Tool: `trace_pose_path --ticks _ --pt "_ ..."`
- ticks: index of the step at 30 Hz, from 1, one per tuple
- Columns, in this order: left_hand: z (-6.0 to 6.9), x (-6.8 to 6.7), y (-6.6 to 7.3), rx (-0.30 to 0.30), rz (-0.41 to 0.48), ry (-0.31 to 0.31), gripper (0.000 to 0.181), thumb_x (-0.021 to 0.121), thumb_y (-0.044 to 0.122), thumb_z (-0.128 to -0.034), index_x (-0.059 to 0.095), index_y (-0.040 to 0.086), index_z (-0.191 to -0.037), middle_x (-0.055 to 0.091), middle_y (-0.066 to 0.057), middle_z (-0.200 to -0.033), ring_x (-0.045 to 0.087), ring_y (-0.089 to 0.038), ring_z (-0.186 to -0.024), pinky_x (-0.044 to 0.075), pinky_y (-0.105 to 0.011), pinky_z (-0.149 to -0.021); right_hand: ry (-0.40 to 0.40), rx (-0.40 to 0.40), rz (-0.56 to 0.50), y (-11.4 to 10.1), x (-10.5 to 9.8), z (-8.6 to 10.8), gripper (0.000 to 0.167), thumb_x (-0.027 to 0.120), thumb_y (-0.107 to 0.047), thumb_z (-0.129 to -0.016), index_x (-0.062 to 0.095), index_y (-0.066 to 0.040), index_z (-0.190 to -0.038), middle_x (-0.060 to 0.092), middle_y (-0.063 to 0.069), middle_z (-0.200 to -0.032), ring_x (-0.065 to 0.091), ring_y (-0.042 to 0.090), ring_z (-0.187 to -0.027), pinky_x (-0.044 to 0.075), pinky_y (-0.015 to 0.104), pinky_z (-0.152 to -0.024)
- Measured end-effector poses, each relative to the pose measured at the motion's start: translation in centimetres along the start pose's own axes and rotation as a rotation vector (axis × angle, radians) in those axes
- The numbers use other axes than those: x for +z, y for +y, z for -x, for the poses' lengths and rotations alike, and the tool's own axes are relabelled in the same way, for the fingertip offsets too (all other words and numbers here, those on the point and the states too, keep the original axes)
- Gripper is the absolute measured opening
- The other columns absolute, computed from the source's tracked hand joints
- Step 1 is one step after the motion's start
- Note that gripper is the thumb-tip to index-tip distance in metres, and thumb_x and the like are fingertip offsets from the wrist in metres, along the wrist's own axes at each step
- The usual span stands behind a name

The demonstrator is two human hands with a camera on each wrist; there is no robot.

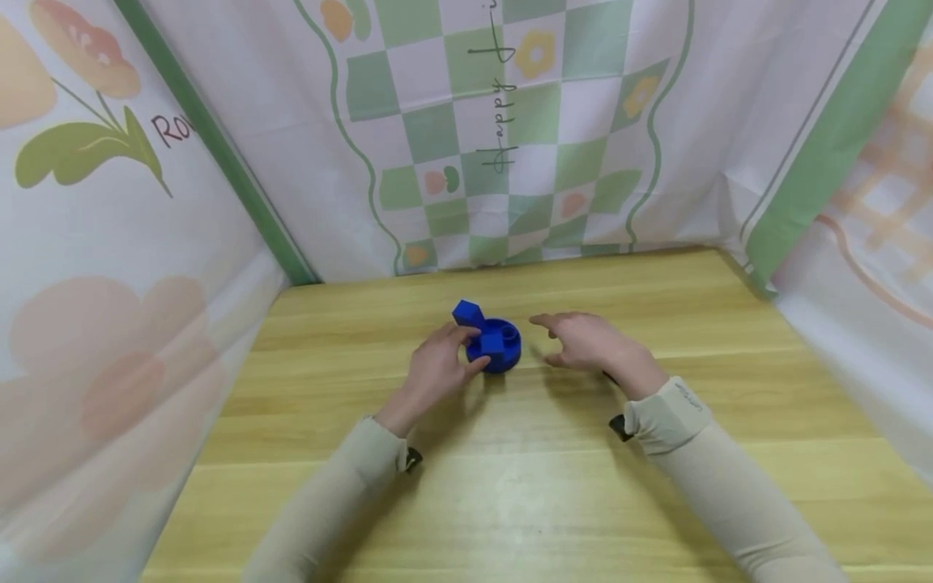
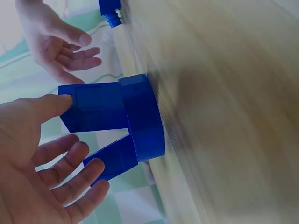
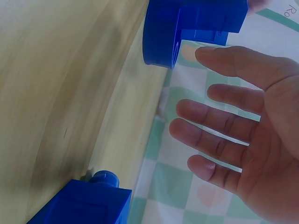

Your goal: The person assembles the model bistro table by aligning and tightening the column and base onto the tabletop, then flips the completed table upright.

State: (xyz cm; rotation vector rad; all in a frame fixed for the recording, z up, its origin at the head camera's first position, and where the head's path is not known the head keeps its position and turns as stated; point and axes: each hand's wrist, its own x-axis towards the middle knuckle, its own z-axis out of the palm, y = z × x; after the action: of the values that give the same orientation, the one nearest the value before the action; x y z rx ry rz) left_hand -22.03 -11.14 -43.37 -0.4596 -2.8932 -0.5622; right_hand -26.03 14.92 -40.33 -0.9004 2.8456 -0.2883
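A round blue base [image 1: 513, 356] stands on the table with two blue square-ended blocks rising from it. One block [image 2: 96, 107] stands upright; the other [image 1: 467, 312] leans away, and a round hole shows beside them. My left hand [image 1: 437, 364] holds the upright block between thumb and index finger; the thumb lies on its outer end and the other fingers fan out near the leaning block. To the right of the base, my right hand [image 1: 586, 344] hovers with fingers extended, holding nothing. Another blue block with a round peg [image 3: 79, 205] is below the right hand, hidden in the head view.
The wood-grain table [image 1: 496, 478] runs back to a patterned cloth wall [image 1: 510, 178]. Cloth also hangs at the left and right sides. Dark straps or cameras [image 1: 621, 427] sit under both sleeve cuffs.
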Motion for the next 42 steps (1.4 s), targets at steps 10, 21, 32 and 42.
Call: trace_pose_path --ticks 10,21,32,42 --pt "-0.4 0.0 -0.8 0.041 0.069 -0.012 0.045 0.067 0.039 -0.0950 0.063 0.015 -0.133 0.066 -0.004 -0.115 0.067 -0.024 -0.105 0.059 -0.038 -0.082 0.007 -0.005 -0.003 0.6 0.1 0.5 0.070 0.074 -0.023 -0.089 0.044 -0.006 -0.149 0.070 0.017 -0.121 0.067 0.032 -0.108 0.055 0.050 -0.090" --pt "-0.5 0.6 0.2 -0.094 -0.050 0.034 0.062 0.060 0.073 -0.0847 0.068 0.019 -0.115 0.066 0.004 -0.107 0.065 -0.014 -0.095 0.057 -0.034 -0.074 0.008 0.003 -0.009 0.7 -0.1 1.1 0.070 0.075 -0.024 -0.089 0.044 -0.006 -0.149 0.069 0.017 -0.122 0.067 0.034 -0.108 0.054 0.051 -0.092" --pt "-0.6 0.6 0.6 -0.101 -0.043 0.061 0.051 0.063 0.059 -0.0904 0.066 0.017 -0.120 0.067 0.002 -0.110 0.066 -0.016 -0.094 0.055 -0.033 -0.069 0.057 0.001 0.005 1.2 -0.3 2.0 0.067 0.076 -0.023 -0.088 0.048 -0.003 -0.145 0.071 0.018 -0.116 0.069 0.033 -0.101 0.056 0.050 -0.088" --pt "-0.4 0.4 0.2 -0.092 -0.073 0.101 0.047 0.065 0.056 -0.0905 0.067 0.020 -0.120 0.068 0.002 -0.111 0.067 -0.017 -0.095 0.056 -0.034 -0.068 0.064 0.031 0.001 1.9 -0.3 2.9 0.067 0.076 -0.023 -0.087 0.049 -0.004 -0.145 0.070 0.018 -0.119 0.068 0.034 -0.103 0.055 0.051 -0.091"
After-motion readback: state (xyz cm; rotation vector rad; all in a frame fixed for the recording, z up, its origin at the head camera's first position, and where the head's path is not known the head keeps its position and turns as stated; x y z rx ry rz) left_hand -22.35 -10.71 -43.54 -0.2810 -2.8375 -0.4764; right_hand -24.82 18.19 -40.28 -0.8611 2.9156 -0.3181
